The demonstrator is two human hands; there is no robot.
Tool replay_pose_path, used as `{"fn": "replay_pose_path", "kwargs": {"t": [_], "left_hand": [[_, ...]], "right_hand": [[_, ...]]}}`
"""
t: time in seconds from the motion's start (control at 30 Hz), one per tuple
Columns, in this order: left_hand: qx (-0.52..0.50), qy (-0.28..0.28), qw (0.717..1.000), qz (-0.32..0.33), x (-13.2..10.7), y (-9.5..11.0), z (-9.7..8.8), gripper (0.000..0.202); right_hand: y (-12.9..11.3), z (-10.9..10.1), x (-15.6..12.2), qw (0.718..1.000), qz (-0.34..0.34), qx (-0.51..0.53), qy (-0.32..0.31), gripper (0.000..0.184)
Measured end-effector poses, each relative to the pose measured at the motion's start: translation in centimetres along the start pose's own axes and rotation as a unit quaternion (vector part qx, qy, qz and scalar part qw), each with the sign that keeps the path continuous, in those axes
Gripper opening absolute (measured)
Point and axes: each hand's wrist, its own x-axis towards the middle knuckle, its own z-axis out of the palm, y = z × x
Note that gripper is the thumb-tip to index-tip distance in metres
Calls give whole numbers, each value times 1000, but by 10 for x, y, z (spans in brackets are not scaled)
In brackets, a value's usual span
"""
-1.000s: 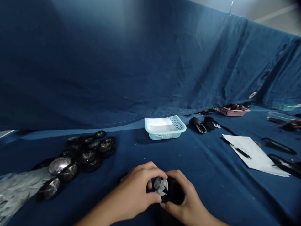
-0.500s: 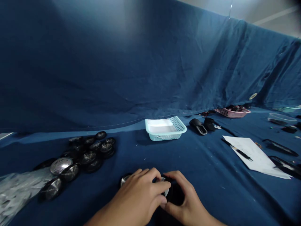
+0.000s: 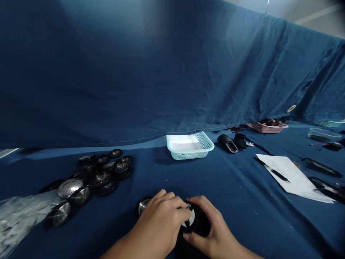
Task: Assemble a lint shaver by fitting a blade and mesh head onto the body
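Observation:
My right hand grips a round black part from its right side. A white vaned plastic piece sits at the part's top, mostly hidden by my left hand, whose fingertips press on it. A black-rimmed metal mesh disc lies partly under my left hand's outer edge, and I cannot tell whether the hand is holding it. Most of the black part's underside is in shadow.
Several black-rimmed mesh discs lie heaped at the left, beside a crinkled plastic bag. Ahead stands a pale teal basket. At the right are a white paper sheet with a black pen, and a pink basket.
My left hand has moved down and over the white vaned piece, hiding most of it. The mesh disc now shows beside that hand. My right hand stays nearly still.

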Motion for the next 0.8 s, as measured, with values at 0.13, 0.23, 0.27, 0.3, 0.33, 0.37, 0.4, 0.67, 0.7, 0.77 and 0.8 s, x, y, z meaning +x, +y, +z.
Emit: {"fn": "replay_pose_path", "kwargs": {"t": [0.13,0.23,0.27,0.3,0.33,0.37,0.4,0.67,0.7,0.77,0.8], "left_hand": [[-18,6,1000,9,1,-4,3,34],[-23,-3,1000,10,1,-4,2,36],[-22,-7,1000,10,0,-4,1,37],[-20,-8,1000,10,0,-3,1,37],[-18,-7,1000,10,-1,-3,0,38],[-18,-6,1000,9,-1,-1,-1,39],[-19,-6,1000,9,-2,0,-2,39],[-40,-45,998,24,-6,14,-17,37],[-40,-50,998,26,-7,15,-19,35],[-41,-60,997,29,-9,15,-21,32],[-40,-65,997,30,-10,15,-21,31]], "right_hand": [[-1,-1,1,1000,14,4,-10,54],[-3,-2,3,999,27,8,-14,54],[-5,-3,3,999,30,10,-16,54],[-6,-3,4,999,33,13,-19,54],[-8,-4,5,999,35,16,-22,53],[-9,-5,5,999,35,20,-25,51],[-9,-5,5,999,33,25,-27,50],[-5,-5,5,999,26,37,-26,54],[-5,-5,5,999,26,36,-25,54],[-4,-5,4,999,28,29,-23,55],[-3,-5,4,999,31,25,-22,56]]}}
